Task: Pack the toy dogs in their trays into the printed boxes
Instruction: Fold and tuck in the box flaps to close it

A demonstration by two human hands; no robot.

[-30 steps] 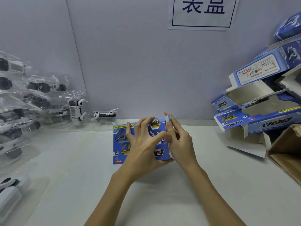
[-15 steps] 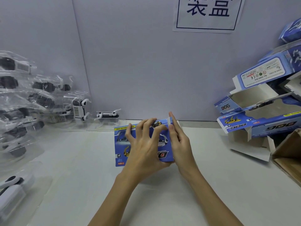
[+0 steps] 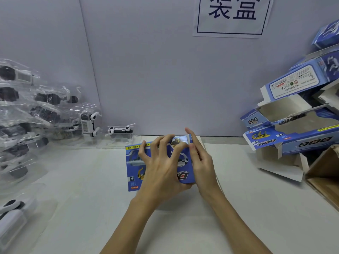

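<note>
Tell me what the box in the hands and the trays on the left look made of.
Box: printed card, probably glossy; it catches glare near its top, and the empty boxes show plain pale insides. Trays: clear thin plastic, shiny, with the toys visible through them.

A pale table (image 3: 82,208) fills the lower half of the frame and ends at a wall. In the middle of the frame a blue printed box (image 3: 133,167) rests on it. A heap of clear trays (image 3: 27,125) holding toy dogs lies on the table at the left edge, and one more tray (image 3: 121,132) sits apart near the wall. At the right edge lie a pile of open boxes (image 3: 293,140) and a brown carton (image 3: 322,173).
</note>
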